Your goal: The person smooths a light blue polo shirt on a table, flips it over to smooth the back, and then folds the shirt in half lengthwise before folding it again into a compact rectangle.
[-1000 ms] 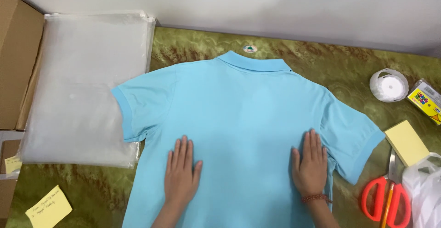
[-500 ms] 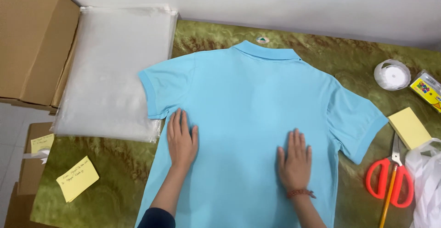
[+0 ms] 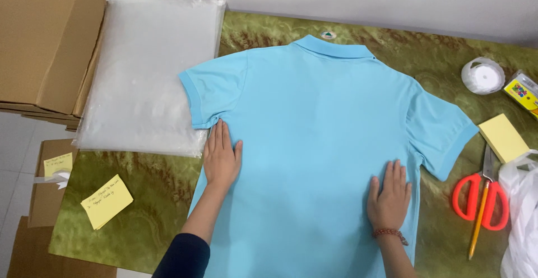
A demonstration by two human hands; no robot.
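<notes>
**Polo shirt flat under both palms**

Green table (image 3: 157, 199): edges cut off right and bottom. Light-blue polo shirt (image 3: 319, 126), centre frame, back up; hem out of frame. Clear bag stack (image 3: 148, 70), upper left, touching sleeve. Left hand (image 3: 221, 157) and right hand (image 3: 389, 194) flat on shirt, fingers straight, close together. Scissors (image 3: 481, 197), lower right, partly under a pencil.

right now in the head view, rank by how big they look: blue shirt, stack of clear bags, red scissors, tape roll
1. blue polo shirt
2. stack of clear plastic bags
3. red-handled scissors
4. white tape roll
All lie flat on one table, so the order seems safe.
</notes>
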